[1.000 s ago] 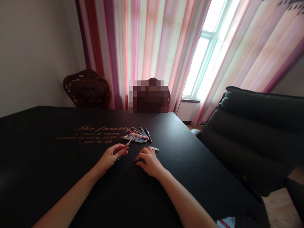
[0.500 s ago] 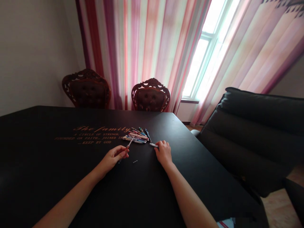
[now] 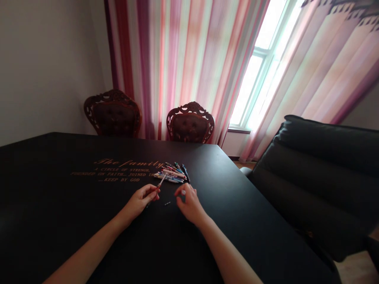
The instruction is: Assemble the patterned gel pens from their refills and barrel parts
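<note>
My left hand (image 3: 145, 196) pinches an opened pen (image 3: 161, 182), whose thin, pale refill points up and away toward a pile of pens. Slightly blurred, my right hand (image 3: 188, 201) is closed with curled fingers around a white pen barrel (image 3: 184, 192); only its whitish end shows. Between the hands, a small metallic pen piece (image 3: 167, 203) lies on the black tabletop. Just beyond both hands is the pile of several pens (image 3: 173, 173) in mixed colours, with one dark pen (image 3: 186, 172) along its right side.
The black table (image 3: 103, 221) carries gold lettering (image 3: 121, 169) left of the pens. Two carved chairs, a left one (image 3: 114, 116) and a middle one (image 3: 191, 124), stand at the far edge. On the right is a black leather recliner (image 3: 319, 177). Striped curtains (image 3: 189, 51) hang behind.
My right hand has lifted the white barrel from beside the pile and brought it left and nearer to me. My left hand keeps its grip on the opened pen. The view has shifted slightly.
</note>
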`<state>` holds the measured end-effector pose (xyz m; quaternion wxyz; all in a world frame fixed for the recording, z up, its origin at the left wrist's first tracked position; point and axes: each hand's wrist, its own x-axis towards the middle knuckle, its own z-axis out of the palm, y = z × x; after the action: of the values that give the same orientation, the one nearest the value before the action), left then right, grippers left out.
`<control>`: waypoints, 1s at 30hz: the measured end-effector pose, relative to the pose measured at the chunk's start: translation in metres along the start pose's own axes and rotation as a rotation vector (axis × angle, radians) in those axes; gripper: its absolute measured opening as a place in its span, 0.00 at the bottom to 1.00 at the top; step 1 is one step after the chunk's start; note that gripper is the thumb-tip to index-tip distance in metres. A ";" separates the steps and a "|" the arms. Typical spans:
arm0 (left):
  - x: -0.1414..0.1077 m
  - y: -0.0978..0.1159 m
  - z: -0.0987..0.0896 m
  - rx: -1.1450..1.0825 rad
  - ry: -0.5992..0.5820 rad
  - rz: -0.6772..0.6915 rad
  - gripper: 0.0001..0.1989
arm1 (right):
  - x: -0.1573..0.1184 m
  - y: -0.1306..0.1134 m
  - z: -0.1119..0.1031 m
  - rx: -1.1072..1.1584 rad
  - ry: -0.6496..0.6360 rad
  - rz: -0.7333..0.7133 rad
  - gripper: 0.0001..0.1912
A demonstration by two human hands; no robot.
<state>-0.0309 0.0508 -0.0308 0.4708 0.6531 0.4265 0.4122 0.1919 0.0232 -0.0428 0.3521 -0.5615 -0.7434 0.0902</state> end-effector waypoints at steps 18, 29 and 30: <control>-0.007 0.002 0.017 -0.022 -0.127 -0.003 0.18 | 0.016 -0.010 -0.016 0.767 0.315 0.111 0.14; -0.013 0.000 0.026 0.013 -0.271 -0.017 0.15 | 0.013 -0.015 -0.036 1.162 0.351 0.154 0.20; -0.013 0.000 0.026 0.016 -0.270 -0.019 0.15 | 0.012 -0.015 -0.035 1.158 0.352 0.158 0.19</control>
<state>-0.0101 0.0314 -0.0383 0.5226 0.7022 0.3688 0.3128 0.2008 0.0196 -0.0034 0.7098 -0.3387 -0.4606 0.4114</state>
